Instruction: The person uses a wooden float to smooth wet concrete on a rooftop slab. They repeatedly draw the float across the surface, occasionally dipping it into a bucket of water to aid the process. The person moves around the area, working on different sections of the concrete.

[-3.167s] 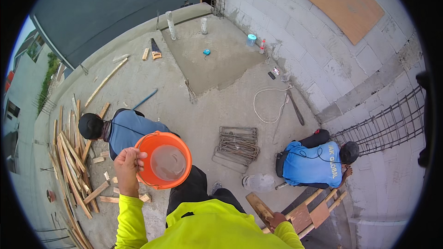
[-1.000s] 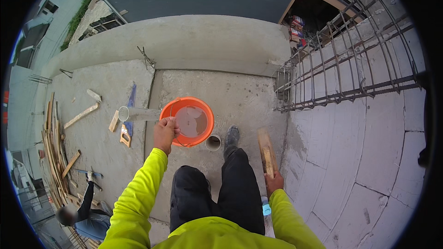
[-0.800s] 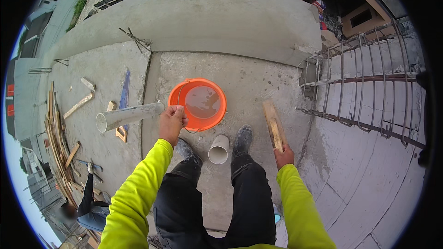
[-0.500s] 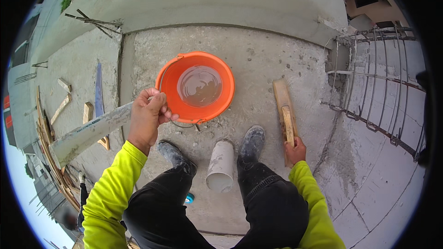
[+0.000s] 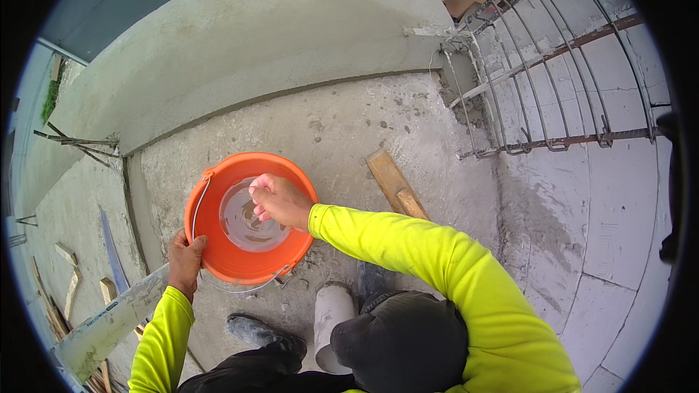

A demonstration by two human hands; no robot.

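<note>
An orange bucket point(image 5: 300, 175) with murky water point(image 5: 247, 236) in it stands on the concrete in front of my boots. My left hand point(image 5: 187, 260) grips its left rim beside the wire handle point(image 5: 255, 290), thumb on the edge. Over the water, inside the bucket's opening, is my right hand point(image 5: 282, 202), its fingers curled in; whatever they hold, if anything, is hidden. A wooden float point(image 5: 395, 180) lies on the ground right of the bucket, its near end hidden behind my right sleeve.
A short pale pipe point(image 5: 333, 316) stands between my boots. At left a longer pipe point(image 5: 109, 320) lies near wood scraps point(image 5: 70, 276) and a blue strip point(image 5: 113, 247). A low plastered wall point(image 5: 277, 36) runs across the far side. A rebar cage point(image 5: 553, 73) stands at far right.
My right hand has let go of the wooden float and moved left over the bucket. My left hand now grips the bucket's rim. The view has shifted and turned.
</note>
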